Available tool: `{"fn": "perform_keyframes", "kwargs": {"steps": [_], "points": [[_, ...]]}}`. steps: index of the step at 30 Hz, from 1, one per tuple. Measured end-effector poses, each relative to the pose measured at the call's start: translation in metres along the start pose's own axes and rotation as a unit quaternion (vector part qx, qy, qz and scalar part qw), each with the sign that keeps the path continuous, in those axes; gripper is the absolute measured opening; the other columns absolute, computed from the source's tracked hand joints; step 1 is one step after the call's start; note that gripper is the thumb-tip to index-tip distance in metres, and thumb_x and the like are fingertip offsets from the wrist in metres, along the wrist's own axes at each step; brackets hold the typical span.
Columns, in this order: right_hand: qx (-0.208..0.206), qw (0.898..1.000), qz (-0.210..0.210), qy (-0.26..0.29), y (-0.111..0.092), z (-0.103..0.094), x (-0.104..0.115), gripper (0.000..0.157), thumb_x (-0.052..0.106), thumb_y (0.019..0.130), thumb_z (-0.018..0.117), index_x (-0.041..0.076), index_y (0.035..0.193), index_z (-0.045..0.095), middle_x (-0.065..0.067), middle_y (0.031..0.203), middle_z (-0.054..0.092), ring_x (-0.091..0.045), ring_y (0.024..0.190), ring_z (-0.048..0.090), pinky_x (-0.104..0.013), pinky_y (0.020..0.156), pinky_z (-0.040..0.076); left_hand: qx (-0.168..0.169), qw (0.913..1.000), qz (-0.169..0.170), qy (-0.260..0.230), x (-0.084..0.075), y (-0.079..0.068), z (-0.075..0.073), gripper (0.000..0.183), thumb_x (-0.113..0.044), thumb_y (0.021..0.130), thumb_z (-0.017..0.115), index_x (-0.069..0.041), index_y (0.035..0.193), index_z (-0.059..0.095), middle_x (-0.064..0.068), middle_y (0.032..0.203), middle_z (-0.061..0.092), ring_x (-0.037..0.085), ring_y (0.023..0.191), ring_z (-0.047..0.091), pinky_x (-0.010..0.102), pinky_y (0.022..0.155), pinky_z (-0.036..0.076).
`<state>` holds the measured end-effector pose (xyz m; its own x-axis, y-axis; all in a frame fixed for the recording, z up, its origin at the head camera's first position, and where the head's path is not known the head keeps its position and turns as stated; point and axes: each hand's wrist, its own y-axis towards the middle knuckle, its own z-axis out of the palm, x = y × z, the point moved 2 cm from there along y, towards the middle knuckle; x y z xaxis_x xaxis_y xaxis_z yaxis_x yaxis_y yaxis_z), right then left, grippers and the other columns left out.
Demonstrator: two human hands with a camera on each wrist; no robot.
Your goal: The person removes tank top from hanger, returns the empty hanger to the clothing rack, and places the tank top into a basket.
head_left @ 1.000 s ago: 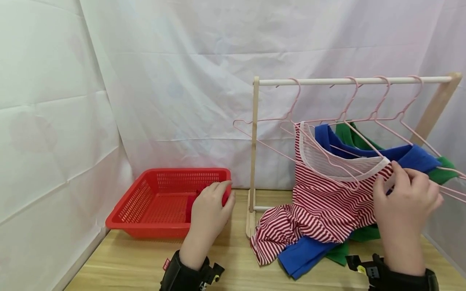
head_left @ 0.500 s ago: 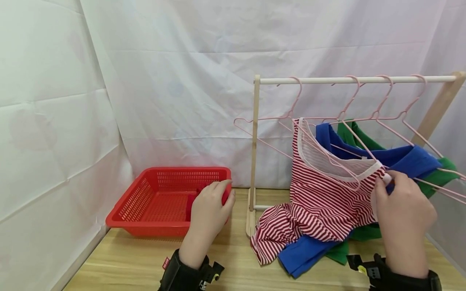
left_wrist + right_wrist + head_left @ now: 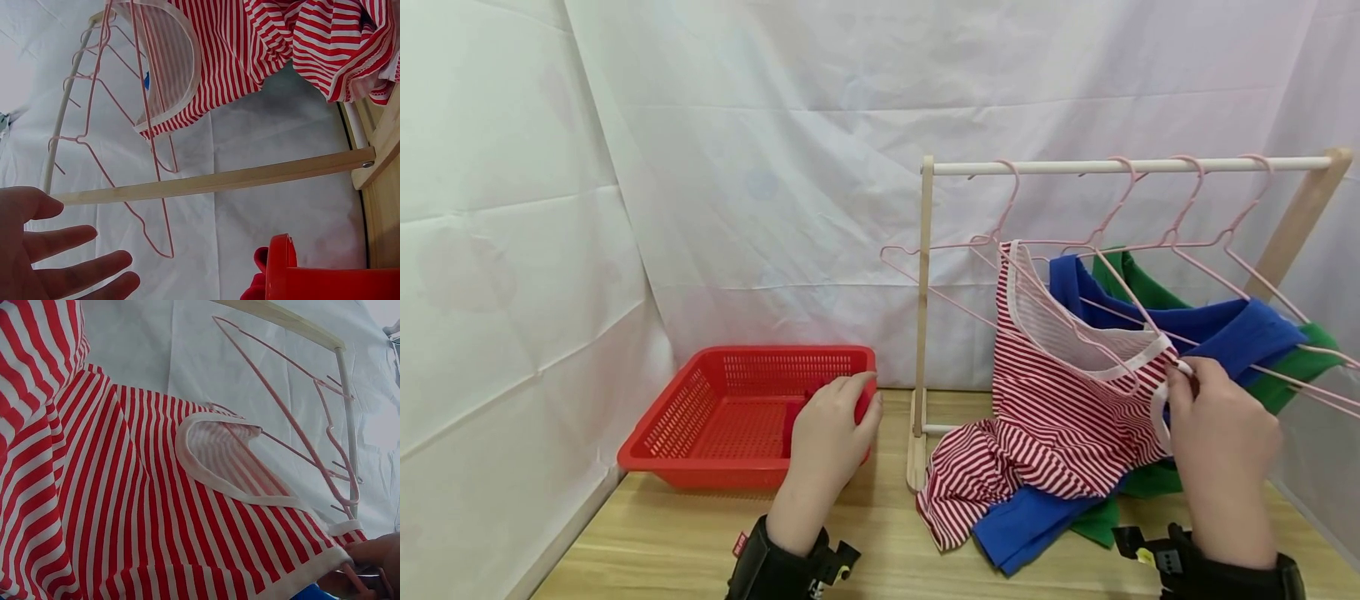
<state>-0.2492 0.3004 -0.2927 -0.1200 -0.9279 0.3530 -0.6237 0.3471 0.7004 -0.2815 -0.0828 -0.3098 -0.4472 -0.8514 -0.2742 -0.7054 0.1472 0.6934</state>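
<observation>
A red-and-white striped top [image 3: 1060, 417] with a white neckband hangs on a pink hanger [image 3: 1123, 287], its lower part bunched on the table. My right hand [image 3: 1225, 433] pinches the top's right shoulder around the hanger's end. In the right wrist view, these fingers [image 3: 375, 553] grip the strap at the lower right corner. Over the right rim of a red basket [image 3: 715, 468] is my left hand [image 3: 835, 425], its fingers loosely extended. Nothing is between them in the left wrist view. Red cloth [image 3: 792, 425] in the basket is partly hidden behind this hand.
The hangers hook over the rack's white bar [image 3: 1060, 168], between wooden posts. Behind the striped top hang a blue garment [image 3: 1240, 325] and a green garment [image 3: 1318, 337]. A bare pink hanger [image 3: 958, 246] is at the left end. White cloth walls [image 3: 775, 208] enclose the table.
My right hand has moved left and slightly down, now gripping the striped top's shoulder lower, around the hanger end. The top has shifted a little left. My left hand stays in place.
</observation>
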Motion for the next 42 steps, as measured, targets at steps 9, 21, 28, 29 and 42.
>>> {"fn": "perform_keyframes", "kwargs": {"steps": [9, 21, 28, 29, 42], "points": [[-0.021, 1.0, -0.015, 0.01, 0.0, 0.002, 0.003, 0.032, 0.022, 0.101, 0.055, -0.01, 0.1, 0.058, -0.031, 0.071, 0.058, -0.042, 0.048, 0.049, -0.045, 0.036, 0.033, -0.001, 1.0, -0.003, -0.003, 0.0, -0.001, -0.001, 0.029, -0.025, 0.091, 0.067, -0.012, 0.117, 0.07, 0.008, 0.107, 0.07, 0.025, 0.095, 0.067, 0.042, 0.078, 0.055], [-0.097, 0.994, -0.025, 0.032, -0.005, 0.012, 0.01, 0.034, 0.023, 0.1, 0.056, -0.01, 0.094, 0.059, -0.032, 0.08, 0.061, -0.046, 0.056, 0.053, -0.045, 0.037, 0.03, 0.003, 0.9999, -0.009, -0.01, 0.0, -0.002, -0.001, 0.03, -0.024, 0.09, 0.069, -0.011, 0.117, 0.069, 0.008, 0.106, 0.07, 0.024, 0.093, 0.067, 0.042, 0.076, 0.056], [-0.143, 0.986, -0.035, 0.075, -0.009, 0.015, 0.012, 0.038, 0.024, 0.1, 0.056, -0.013, 0.094, 0.06, -0.031, 0.08, 0.062, -0.045, 0.058, 0.055, -0.045, 0.041, 0.032, -0.001, 0.9999, -0.007, -0.012, -0.001, -0.003, 0.0, 0.03, -0.024, 0.09, 0.07, -0.012, 0.116, 0.069, 0.008, 0.105, 0.071, 0.024, 0.093, 0.067, 0.042, 0.076, 0.056], [-0.145, 0.986, -0.031, 0.08, -0.009, 0.015, 0.012, 0.039, 0.025, 0.101, 0.055, -0.013, 0.094, 0.06, -0.031, 0.08, 0.061, -0.044, 0.058, 0.055, -0.043, 0.042, 0.031, -0.001, 0.9999, -0.007, -0.012, -0.001, -0.003, 0.0, 0.029, -0.024, 0.09, 0.069, -0.012, 0.116, 0.069, 0.008, 0.105, 0.071, 0.024, 0.093, 0.067, 0.042, 0.076, 0.056], [-0.15, 0.982, 0.034, 0.112, -0.01, 0.012, -0.001, 0.045, 0.032, 0.1, 0.054, -0.012, 0.094, 0.06, -0.03, 0.081, 0.061, -0.042, 0.064, 0.051, -0.029, 0.054, 0.024, -0.009, 0.9999, -0.008, -0.009, 0.002, 0.0, -0.006, 0.031, -0.024, 0.089, 0.07, -0.011, 0.117, 0.069, 0.008, 0.106, 0.071, 0.025, 0.093, 0.067, 0.042, 0.078, 0.056]]}}
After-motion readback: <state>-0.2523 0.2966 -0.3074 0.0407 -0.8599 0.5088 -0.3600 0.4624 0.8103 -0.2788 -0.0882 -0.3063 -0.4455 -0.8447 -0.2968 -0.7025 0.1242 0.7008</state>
